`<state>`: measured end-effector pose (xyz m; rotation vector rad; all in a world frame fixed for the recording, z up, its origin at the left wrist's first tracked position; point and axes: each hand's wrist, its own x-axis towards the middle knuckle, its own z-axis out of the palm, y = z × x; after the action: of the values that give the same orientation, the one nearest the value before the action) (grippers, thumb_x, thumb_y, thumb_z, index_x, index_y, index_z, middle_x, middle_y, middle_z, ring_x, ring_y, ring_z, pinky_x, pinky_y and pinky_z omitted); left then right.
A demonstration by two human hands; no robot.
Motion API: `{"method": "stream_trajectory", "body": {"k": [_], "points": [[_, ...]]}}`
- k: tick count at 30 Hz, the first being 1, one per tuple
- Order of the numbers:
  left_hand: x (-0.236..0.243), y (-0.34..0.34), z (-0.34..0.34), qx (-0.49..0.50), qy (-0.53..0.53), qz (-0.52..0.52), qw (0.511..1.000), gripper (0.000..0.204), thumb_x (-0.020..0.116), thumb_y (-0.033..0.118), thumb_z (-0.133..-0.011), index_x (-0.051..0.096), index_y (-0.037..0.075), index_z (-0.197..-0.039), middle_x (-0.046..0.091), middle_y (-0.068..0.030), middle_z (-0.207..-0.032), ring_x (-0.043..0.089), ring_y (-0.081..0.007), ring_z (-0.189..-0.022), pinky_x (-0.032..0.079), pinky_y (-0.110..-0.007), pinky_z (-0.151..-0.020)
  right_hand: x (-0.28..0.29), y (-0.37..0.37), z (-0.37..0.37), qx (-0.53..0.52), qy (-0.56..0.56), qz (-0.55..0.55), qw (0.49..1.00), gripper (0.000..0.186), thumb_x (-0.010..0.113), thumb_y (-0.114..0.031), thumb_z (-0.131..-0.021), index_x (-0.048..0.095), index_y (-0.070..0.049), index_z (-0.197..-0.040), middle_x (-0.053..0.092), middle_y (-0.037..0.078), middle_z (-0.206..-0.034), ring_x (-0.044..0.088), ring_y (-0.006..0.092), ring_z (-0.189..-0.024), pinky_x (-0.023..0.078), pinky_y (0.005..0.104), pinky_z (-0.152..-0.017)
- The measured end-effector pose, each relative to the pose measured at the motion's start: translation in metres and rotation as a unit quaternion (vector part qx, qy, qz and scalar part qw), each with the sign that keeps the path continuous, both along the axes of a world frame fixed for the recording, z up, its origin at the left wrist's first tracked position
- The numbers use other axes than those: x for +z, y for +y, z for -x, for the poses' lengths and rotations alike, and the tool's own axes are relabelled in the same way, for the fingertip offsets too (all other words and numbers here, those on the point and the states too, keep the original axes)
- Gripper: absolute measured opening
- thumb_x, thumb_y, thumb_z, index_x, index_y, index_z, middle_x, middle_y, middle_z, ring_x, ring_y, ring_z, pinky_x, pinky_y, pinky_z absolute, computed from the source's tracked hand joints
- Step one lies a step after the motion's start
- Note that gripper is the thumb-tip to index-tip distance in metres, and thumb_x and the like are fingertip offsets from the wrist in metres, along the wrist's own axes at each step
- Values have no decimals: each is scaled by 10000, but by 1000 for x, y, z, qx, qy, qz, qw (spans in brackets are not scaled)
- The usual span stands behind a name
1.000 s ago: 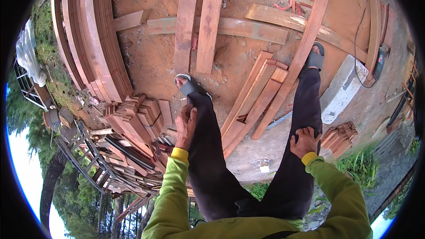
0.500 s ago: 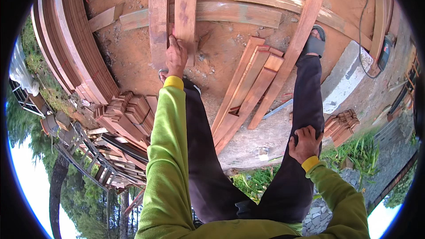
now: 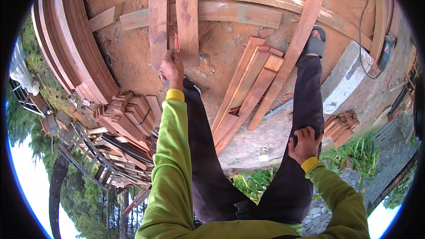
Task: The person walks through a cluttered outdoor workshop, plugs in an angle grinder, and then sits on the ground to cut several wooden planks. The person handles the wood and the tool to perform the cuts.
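My left hand [image 3: 171,68] is closed in a pinch at the near end of two reddish-brown boards lying side by side. A narrow red strip [image 3: 176,41] sticks up from its fingertips, in the gap between the left board [image 3: 159,13] and the right board [image 3: 187,17]. What kind of thing the strip is, I cannot tell. Both boards lie across a grooved plank [image 3: 239,13] on the ground. My right hand [image 3: 306,143] rests on my right knee, its fingers spread over the dark trousers and holding nothing.
Several short boards [image 3: 248,88] lie between my feet, beside a long slanting board [image 3: 292,57]. At left stand stacked long planks [image 3: 84,40] and bundled offcuts [image 3: 128,113]. A pale block [image 3: 347,77] and a corded power tool [image 3: 386,53] lie at right.
My left hand has drawn back toward me with the red strip, uncovering more of it. The right board's near end has shifted slightly right, and dark stains show on its face. My right hand stays put.
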<state>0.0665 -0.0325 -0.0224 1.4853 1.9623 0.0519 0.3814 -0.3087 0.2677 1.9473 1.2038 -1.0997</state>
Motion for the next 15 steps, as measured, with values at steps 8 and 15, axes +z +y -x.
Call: {"method": "stream_trajectory", "body": {"k": [8, 15], "points": [[55, -23, 39, 136, -208, -90, 965, 249, 622, 265, -975, 671, 26, -925, 638, -29, -738, 608, -131, -650, 471, -257, -617, 1, 7, -2, 6, 5, 21, 1000, 292, 639, -312, -766, 647, -96, -963, 615, 47, -1042, 452, 264, -1200, 249, 694, -1014], [66, -37, 41, 159, -246, 44, 955, 249, 630, 258, -971, 693, 17, -962, 657, -10, -764, 580, -87, -662, 460, -236, -594, 1, 9, 3, -18, 3, 52, 998, 311, 616, -330, -791, 647, -77, -969, 620, 74, -1053, 438, 274, -1218, 222, 723, -1013]]}}
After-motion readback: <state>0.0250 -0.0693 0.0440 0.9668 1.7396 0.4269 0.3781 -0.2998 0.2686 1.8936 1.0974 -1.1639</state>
